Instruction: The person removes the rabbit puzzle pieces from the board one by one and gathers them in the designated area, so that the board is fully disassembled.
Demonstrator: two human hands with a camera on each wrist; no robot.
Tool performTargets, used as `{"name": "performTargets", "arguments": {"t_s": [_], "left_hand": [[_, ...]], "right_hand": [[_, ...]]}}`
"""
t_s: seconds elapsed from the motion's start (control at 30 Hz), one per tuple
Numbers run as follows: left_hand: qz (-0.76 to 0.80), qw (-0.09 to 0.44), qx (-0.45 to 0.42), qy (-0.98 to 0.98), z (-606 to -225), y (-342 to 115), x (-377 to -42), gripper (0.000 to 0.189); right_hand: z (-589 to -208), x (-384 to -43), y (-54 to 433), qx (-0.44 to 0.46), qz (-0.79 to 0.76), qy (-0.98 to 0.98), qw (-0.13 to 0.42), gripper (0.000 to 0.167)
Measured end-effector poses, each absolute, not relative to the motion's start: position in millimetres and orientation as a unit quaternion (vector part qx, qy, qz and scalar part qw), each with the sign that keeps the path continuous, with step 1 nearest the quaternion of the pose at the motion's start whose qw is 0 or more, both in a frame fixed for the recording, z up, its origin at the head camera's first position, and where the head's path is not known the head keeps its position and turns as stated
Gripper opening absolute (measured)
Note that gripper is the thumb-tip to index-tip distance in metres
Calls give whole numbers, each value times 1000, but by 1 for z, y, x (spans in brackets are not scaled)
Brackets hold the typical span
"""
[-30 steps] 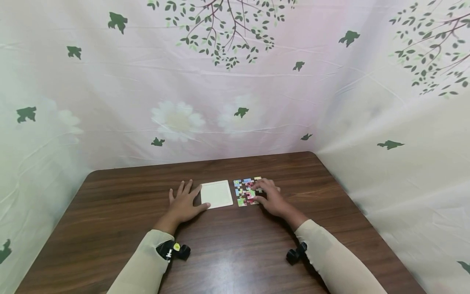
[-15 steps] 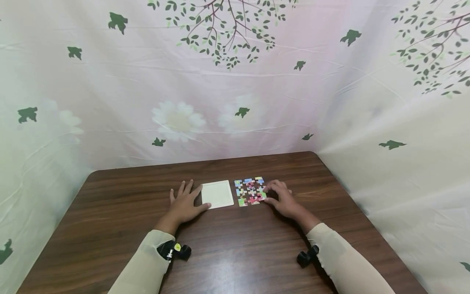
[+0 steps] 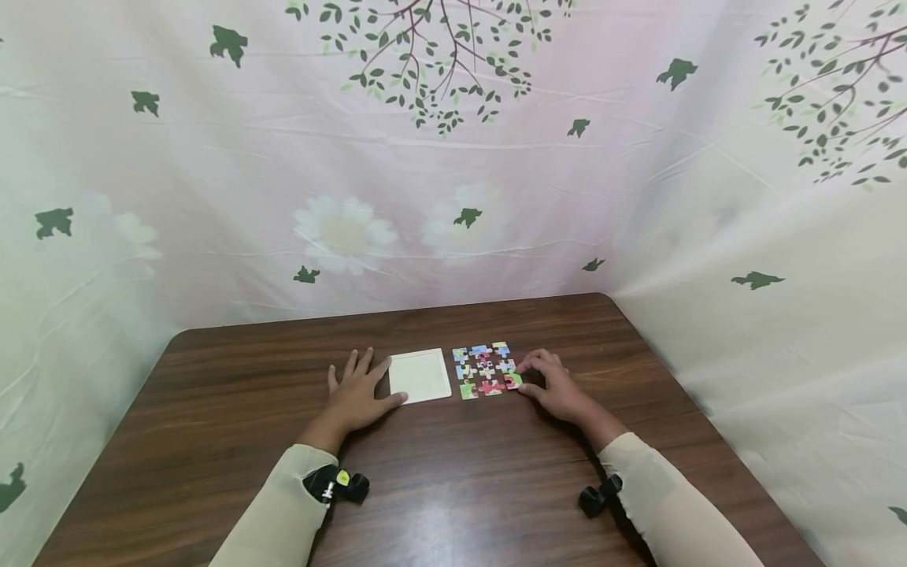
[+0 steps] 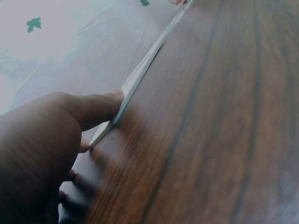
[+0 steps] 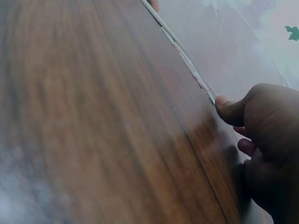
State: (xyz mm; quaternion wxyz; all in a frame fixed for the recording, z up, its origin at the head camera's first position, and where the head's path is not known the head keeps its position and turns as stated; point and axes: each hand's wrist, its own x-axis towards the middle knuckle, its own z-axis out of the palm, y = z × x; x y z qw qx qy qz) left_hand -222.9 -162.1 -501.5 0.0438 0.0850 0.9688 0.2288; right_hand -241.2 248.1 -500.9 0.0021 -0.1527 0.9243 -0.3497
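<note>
In the head view a white square puzzle tray (image 3: 420, 376) lies flat on the table. My left hand (image 3: 354, 400) rests at its left side with fingers spread; the thumb touches the near left corner and the index finger the far left one. Right of the tray lie several colourful jigsaw pieces (image 3: 486, 368) in rows, slightly apart. My right hand (image 3: 556, 387) pinches the green and pink jigsaw piece (image 3: 513, 381) at the near right corner between thumb and index finger. From the right wrist view, the thumb (image 5: 226, 109) meets the thin edge of the pieces.
The brown wooden table (image 3: 453, 472) stretches in front of and around both hands. Behind and beside it hangs a pale curtain (image 3: 383, 157) printed with leaves and flowers. A small black camera sits on each wrist.
My right hand has moved right, off the middle of the pieces to their right edge, uncovering them. The near right piece has shifted slightly outward. My left hand and the tray stay put.
</note>
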Motion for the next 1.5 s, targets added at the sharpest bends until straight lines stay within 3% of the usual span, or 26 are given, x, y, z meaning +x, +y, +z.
{"name": "performTargets", "arguments": {"t_s": [1.5], "left_hand": [[249,26,91,964,-506,-167,-224,91]], "right_hand": [[-504,-246,246,-164,-371,914,-5,18]]}}
